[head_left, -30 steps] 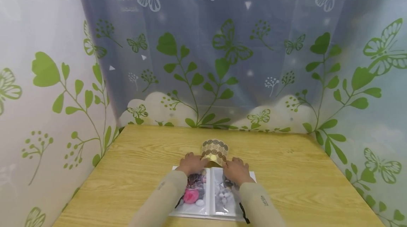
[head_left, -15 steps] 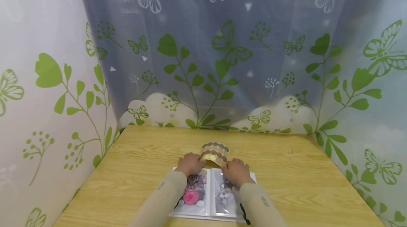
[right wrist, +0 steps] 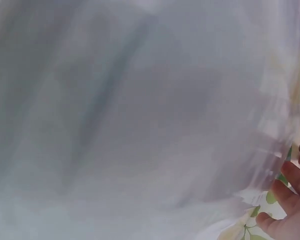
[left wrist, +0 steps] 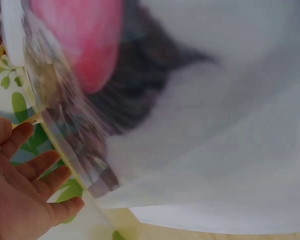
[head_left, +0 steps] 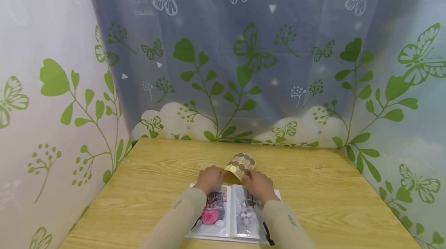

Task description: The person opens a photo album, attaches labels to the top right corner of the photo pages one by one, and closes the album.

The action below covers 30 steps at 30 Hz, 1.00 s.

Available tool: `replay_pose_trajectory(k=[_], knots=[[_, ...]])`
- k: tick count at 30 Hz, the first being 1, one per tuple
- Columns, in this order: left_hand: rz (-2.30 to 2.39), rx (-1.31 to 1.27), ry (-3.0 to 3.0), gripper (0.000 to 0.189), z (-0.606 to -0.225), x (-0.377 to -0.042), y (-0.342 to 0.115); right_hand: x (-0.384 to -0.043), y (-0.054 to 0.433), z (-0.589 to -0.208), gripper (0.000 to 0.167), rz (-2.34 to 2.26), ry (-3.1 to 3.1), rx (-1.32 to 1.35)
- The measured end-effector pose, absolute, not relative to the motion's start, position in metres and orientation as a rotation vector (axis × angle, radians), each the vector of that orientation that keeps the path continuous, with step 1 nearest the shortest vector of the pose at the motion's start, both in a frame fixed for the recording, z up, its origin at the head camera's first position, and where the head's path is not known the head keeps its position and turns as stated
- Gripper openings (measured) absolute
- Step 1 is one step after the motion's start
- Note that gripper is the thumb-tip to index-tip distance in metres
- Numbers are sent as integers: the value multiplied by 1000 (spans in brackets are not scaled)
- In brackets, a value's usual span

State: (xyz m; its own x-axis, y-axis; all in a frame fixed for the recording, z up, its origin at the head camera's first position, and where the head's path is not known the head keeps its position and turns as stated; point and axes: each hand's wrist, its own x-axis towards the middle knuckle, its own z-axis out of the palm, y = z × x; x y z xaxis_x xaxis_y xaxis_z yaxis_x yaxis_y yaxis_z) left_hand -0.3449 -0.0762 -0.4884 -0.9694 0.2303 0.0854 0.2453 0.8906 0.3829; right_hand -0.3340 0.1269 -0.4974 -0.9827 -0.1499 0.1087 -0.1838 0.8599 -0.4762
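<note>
A sheet of round brown and cream stickers (head_left: 240, 165) is bowed upward at the far side of an open photo album (head_left: 230, 212). My left hand (head_left: 210, 178) pinches its left corner between thumb and forefinger, the other fingers spread, as the left wrist view shows. At the opposite corner, my right hand (head_left: 259, 184) holds the sheet by its edge. Both forearms lie over the album's clear pockets. A cat picture with a pink ball (head_left: 210, 216) fills the left page; a pale animal picture (head_left: 246, 216) is on the right page, partly hidden by the right arm.
The wood-grain table (head_left: 331, 198) stretches out on both sides of the album. A black strap (head_left: 268, 234) sticks out by the album's right edge. Behind the table hangs a blue-grey curtain (head_left: 212, 16) with butterflies and leaves, and pale patterned sheets flank it.
The sticker sheet has twisted and shifted slightly right, curling more than before. Both hands have moved a little with it and keep hold of its corners. The album stays in place.
</note>
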Motion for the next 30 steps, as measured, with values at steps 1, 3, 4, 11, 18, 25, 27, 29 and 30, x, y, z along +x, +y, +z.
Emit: replay_pose_trajectory(k=[1,3,4,11,18,25,27,29,30], knots=[[-630,-384,-3010,33,-488,-344,-76,-334,127,-496,41,799,-2955,258],[-643,-393,-2991,33,-486,-344,-76,-334,129,-494,46,864,-2931,234],[-645,-399,-2984,33,-485,-344,-75,-333,130,-493,47,889,-2914,222],[-654,-451,-2925,31,-479,-341,-73,-333,133,-487,49,1249,-2764,-13],[-656,-471,-2886,29,-475,-338,-73,-331,134,-474,66,1476,-2618,-210],[-760,-324,-2875,42,-472,-334,-75,-325,137,-468,64,1580,-2537,-272],[-820,-239,-2866,51,-471,-333,-75,-322,137,-467,64,1593,-2520,-278],[-890,-158,-2857,62,-469,-331,-75,-320,136,-467,65,1598,-2494,-290],[-940,-120,-2849,66,-469,-331,-75,-319,136,-467,66,1599,-2478,-295]])
